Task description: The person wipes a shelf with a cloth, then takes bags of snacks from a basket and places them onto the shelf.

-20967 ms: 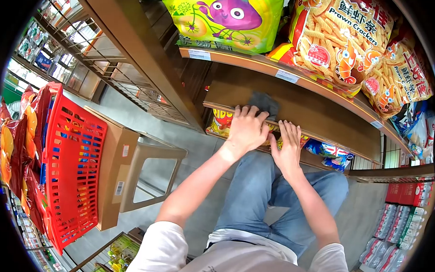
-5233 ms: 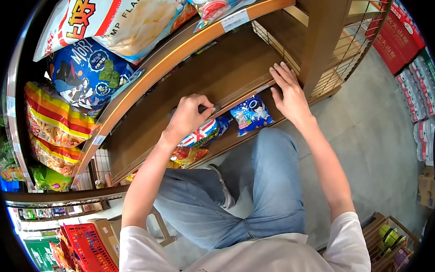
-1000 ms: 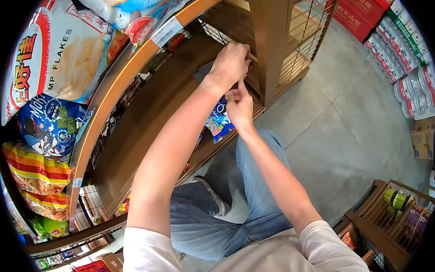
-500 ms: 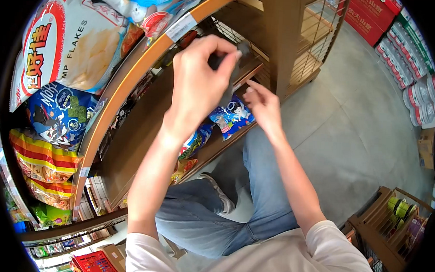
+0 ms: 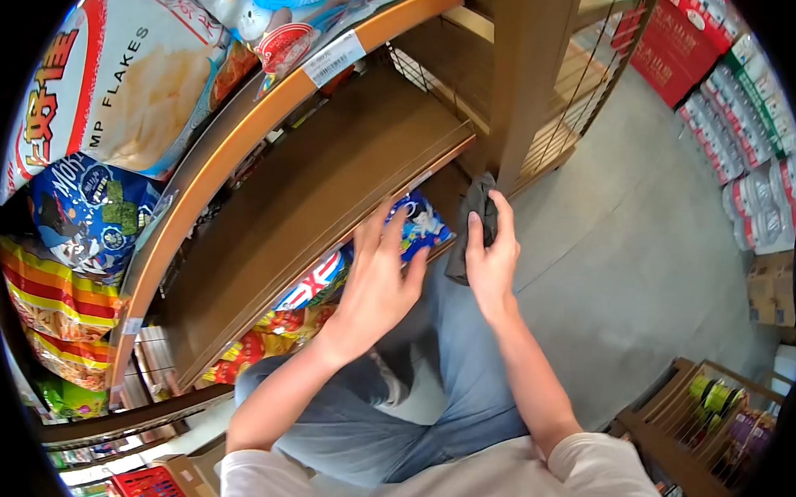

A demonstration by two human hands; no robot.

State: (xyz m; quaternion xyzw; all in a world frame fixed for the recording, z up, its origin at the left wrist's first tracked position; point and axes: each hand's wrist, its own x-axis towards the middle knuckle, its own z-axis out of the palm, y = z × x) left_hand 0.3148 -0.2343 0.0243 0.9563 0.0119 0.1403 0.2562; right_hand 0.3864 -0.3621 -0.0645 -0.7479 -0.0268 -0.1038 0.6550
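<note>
A dark grey cloth point(image 5: 474, 229) hangs from my right hand point(image 5: 494, 252), pinched between thumb and fingers beside the shelf's right end. My left hand point(image 5: 378, 278) has its fingers spread and holds nothing. It is at the front edge of the brown shelf board point(image 5: 331, 167), in front of the snack bags. A blue snack bag point(image 5: 422, 227) lies on the lower level between my two hands, partly hidden by my left fingers. Further left on that level are a blue, white and red bag point(image 5: 313, 282) and red and yellow bags point(image 5: 259, 344).
Large snack bags point(image 5: 154, 91) fill the upper shelf at left, behind its orange-brown edge point(image 5: 235, 138). A brown post point(image 5: 531, 78) stands at the shelf's right end. Bottle packs point(image 5: 735, 129) and red boxes point(image 5: 672, 48) are at right. A slatted rack point(image 5: 681, 434) stands lower right.
The grey cloth has passed from my left hand to my right hand. My left hand has moved down and opened; the cloth has moved right and down, away from the shelf board.
</note>
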